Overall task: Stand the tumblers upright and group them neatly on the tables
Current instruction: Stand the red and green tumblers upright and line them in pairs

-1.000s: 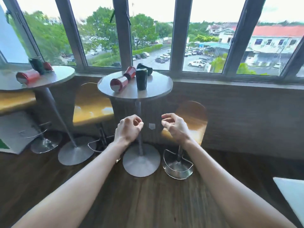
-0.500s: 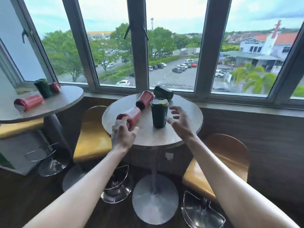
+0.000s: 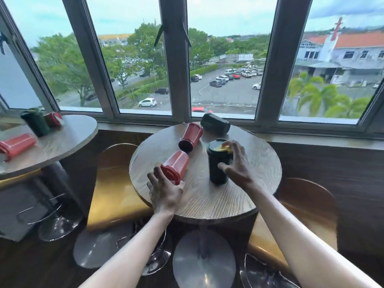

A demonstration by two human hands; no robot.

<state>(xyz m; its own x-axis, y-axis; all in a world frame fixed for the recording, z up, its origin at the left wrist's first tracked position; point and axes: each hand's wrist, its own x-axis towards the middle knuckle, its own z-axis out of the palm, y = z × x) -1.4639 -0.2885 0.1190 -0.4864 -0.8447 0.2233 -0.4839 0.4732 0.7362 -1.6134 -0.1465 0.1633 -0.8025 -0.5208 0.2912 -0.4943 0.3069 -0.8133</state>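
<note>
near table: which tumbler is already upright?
The dark green tumbler under the right hand. The two red tumblers and the other dark green one by the window lie on their sides.

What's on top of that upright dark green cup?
The upright green cup carries a dark lid with a yellow patch. The right hand covers part of it, hiding the rest.

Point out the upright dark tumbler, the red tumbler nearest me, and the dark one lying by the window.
upright dark tumbler (image 3: 216,171): head view, lower body.
nearest red tumbler (image 3: 177,163): head view, side wall.
lying dark tumbler (image 3: 215,126): head view, side.
</note>
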